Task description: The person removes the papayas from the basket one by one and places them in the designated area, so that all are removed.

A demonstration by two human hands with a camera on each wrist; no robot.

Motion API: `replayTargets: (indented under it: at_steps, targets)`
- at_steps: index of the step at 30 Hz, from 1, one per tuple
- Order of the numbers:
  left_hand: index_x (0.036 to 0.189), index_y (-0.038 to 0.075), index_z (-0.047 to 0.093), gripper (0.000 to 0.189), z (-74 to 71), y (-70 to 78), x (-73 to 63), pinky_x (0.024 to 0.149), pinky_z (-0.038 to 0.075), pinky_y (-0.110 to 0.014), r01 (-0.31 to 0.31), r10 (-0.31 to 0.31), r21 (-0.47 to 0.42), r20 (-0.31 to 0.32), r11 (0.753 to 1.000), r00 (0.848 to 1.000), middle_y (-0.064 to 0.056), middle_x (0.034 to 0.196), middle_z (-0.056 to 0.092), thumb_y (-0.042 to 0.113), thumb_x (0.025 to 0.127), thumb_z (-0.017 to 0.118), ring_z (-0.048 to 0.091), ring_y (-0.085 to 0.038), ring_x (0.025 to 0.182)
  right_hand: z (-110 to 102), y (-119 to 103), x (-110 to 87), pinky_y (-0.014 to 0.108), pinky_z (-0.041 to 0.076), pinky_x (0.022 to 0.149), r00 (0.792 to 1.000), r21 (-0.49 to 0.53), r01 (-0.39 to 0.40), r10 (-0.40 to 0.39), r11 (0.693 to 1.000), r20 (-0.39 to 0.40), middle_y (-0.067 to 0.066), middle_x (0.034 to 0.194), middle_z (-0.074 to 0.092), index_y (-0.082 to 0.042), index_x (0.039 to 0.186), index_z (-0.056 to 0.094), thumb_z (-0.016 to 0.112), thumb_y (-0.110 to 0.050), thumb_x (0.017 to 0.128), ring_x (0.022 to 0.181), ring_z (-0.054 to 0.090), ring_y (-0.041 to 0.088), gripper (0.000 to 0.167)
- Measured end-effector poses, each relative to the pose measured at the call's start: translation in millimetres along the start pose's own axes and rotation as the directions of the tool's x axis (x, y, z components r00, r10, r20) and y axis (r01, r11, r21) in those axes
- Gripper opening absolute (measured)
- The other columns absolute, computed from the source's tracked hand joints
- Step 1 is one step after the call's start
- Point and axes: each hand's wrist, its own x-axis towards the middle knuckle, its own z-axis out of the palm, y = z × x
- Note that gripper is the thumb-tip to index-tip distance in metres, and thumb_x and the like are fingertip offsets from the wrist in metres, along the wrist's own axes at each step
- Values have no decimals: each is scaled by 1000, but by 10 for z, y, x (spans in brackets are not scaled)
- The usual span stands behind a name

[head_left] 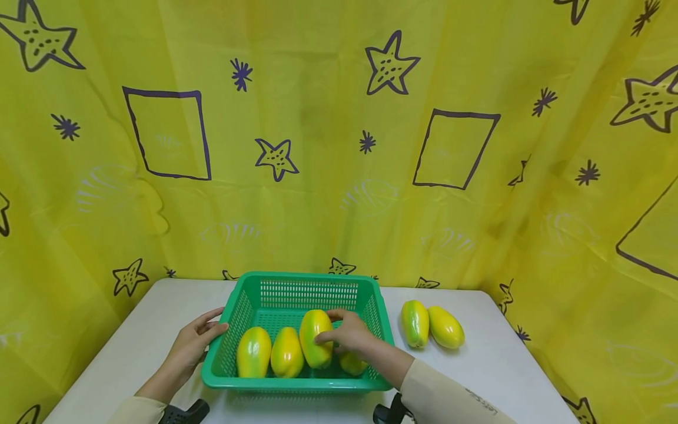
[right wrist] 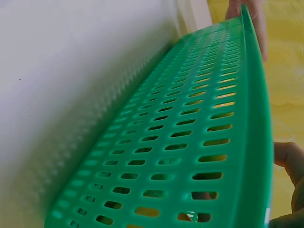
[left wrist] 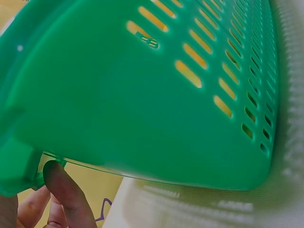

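A green plastic basket with slotted walls sits on the white table. My left hand grips its left rim, thumb on top; the left wrist view shows fingertips against the rim. Inside the basket, my right hand holds a yellow-green papaya between thumb and fingers. Left of it lie another papaya and a greener papaya. Under my right hand, a further papaya is partly hidden. In the right wrist view, the basket's wall covers most of the work.
Two papayas lie side by side on the table right of the basket, a greener papaya and a yellower papaya. Behind the white table hangs a yellow curtain with printed stars, which also closes in both sides.
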Motion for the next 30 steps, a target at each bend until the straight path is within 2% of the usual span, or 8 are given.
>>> replayTargets:
  at_steps: [8,13,22,30]
  targets:
    - [151,3,35,66,2,2,-14,76,60,-34,-7,7,-3,2,1000,1000,-24,132,52,29,97,63,65,-12,91,-40,-8,-6,45,60,74,998,63,-28,25,998,56,22,116,60,4,135,50,80,-5,76,92,64,28,66]
    - [151,3,35,66,3,7,-14,76,59,-33,-6,6,4,1,1000,1000,-24,132,52,30,97,63,64,-11,90,-82,-36,-21,46,59,78,995,129,-77,67,989,77,21,113,61,4,137,47,79,-4,77,94,65,28,69]
    - [151,3,34,66,0,9,-8,79,59,-36,5,-5,8,1,1000,1000,-26,136,49,29,97,62,63,-12,93,-146,-93,-83,48,59,79,988,200,-120,97,972,123,23,119,57,1,141,42,78,-4,78,93,68,30,72]
    - [151,4,35,65,-1,7,-2,78,59,-35,10,-10,12,-2,1000,1000,-24,133,51,29,97,62,63,-12,91,-242,-103,-155,51,58,80,985,225,-135,106,965,136,26,125,51,-1,142,42,78,-3,78,96,64,32,73]
